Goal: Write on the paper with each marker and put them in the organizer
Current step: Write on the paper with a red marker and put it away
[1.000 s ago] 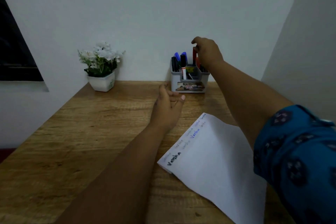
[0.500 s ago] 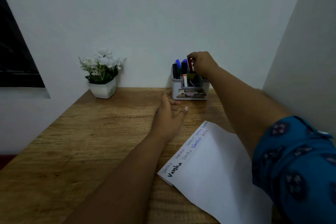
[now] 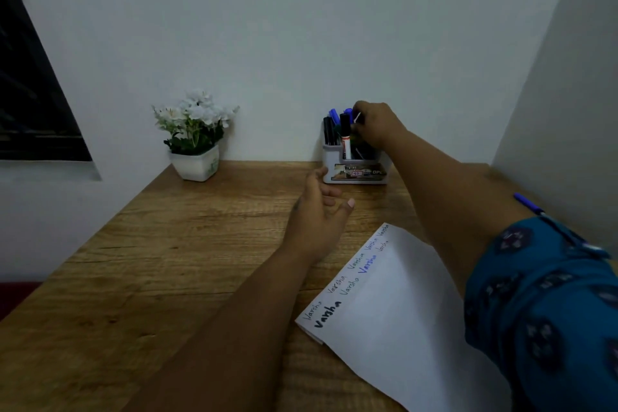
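right hand over organizer at wall, grip unclear among markers. left hand open, empty, on desk beside paper. risk: knuckles snag upright markers, tip organizer.

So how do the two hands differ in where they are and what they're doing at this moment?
The right hand is raised over the organizer, fingers curled down among the markers; the left hand is low over the table, near the organizer's front corner. The right hand's fingers are bunched; the left hand's are loosely spread and hold nothing. What the right hand grips is hidden. Both forearms are bare.
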